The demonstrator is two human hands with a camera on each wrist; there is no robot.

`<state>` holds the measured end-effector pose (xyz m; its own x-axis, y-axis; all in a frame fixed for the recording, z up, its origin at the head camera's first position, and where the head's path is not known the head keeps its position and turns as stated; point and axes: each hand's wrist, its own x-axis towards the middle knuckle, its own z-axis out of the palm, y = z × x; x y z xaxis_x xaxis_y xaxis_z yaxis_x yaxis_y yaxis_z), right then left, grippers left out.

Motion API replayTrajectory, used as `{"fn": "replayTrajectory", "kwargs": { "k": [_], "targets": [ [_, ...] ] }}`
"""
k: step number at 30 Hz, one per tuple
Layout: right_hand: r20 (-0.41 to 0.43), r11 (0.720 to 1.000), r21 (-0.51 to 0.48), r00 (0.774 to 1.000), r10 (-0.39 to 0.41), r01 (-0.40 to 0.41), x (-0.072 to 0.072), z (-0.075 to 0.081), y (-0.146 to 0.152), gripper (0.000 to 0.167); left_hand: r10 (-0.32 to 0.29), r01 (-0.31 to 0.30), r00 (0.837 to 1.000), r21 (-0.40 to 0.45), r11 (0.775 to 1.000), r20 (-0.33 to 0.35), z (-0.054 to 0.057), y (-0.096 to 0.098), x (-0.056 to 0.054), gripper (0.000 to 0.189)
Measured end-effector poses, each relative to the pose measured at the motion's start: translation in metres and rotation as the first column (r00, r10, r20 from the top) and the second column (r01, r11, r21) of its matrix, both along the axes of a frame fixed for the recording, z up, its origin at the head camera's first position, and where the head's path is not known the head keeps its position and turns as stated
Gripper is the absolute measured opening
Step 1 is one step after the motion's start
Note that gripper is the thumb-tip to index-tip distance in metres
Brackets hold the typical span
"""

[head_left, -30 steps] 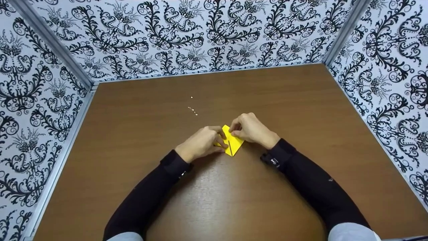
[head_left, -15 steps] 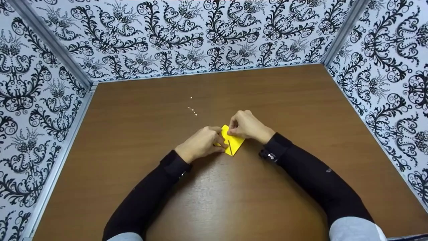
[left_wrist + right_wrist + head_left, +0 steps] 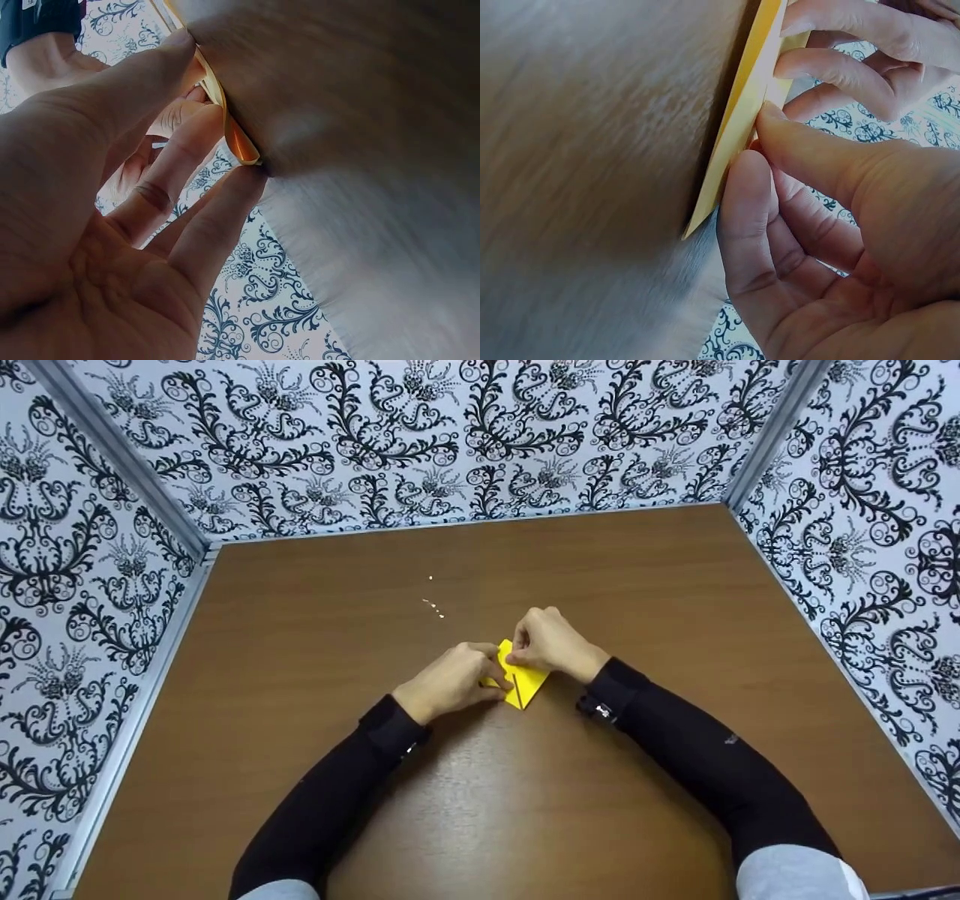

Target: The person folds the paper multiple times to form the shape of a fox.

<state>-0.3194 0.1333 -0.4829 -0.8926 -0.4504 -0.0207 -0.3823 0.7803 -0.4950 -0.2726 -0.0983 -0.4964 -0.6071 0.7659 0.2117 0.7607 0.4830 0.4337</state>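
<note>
A small folded sheet of yellow paper (image 3: 531, 681) lies as a diamond on the table, with a dark slit running up from its near corner. My left hand (image 3: 454, 679) holds its left side, thumb near the front and fingers curved over the top. On the far right part, my right hand (image 3: 556, 641) pinches at the paper with thumb and index finger. In the left wrist view, a fold of the paper (image 3: 241, 142) bulges up between thumb and fingertips. The right wrist view shows the paper's layered edge (image 3: 739, 127) by the right fingertips; what lies under them is hidden.
The brown wooden table (image 3: 315, 600) has bright white specks (image 3: 433, 607) beyond the hands, perhaps glints. Walls with black-and-white scroll patterns (image 3: 405, 442) and grey metal edging enclose its back and sides.
My right hand has slid slightly left and away from me across the paper. The left hand and the paper stay nearly where they were.
</note>
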Motion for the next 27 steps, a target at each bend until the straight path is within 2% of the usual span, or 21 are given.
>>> {"fn": "replayTrajectory", "kwargs": {
  "k": [5,9,13,16,20,27],
  "targets": [
    [0.008,1.0,0.01,1.0,-0.007,0.007,0.001,0.001,-0.001,0.021,0.024,-0.024,1.0,0.019,1.0,0.012,0.003,-0.002,-0.003,0.019],
    [-0.001,1.0,0.013,1.0,-0.008,0.008,0.001,0.001,-0.001,0.021,0.085,-0.086,0.996,0.064,0.994,0.015,0.006,-0.003,-0.008,0.014],
    [-0.017,1.0,0.013,1.0,0.003,-0.003,0.001,0.001,-0.001,0.021,0.164,-0.164,0.987,0.037,0.986,0.004,0.006,-0.004,-0.015,0.01],
    [-0.017,1.0,0.011,1.0,0.004,-0.004,0.001,0.001,-0.001,0.022,0.197,-0.197,0.98,0.0,0.98,-0.007,0.006,-0.003,-0.021,0.008],
    [-0.009,1.0,0.011,1.0,0.0,0.0,0.002,0.001,-0.001,0.022,0.196,-0.197,0.98,-0.027,0.98,-0.028,0.007,0.001,-0.029,0.007],
    [-0.003,1.0,0.008,1.0,-0.001,0.001,0.002,0.002,-0.002,0.025,0.162,-0.165,0.984,-0.041,0.985,-0.077,0.009,0.008,-0.039,0.01]
  ]
}}
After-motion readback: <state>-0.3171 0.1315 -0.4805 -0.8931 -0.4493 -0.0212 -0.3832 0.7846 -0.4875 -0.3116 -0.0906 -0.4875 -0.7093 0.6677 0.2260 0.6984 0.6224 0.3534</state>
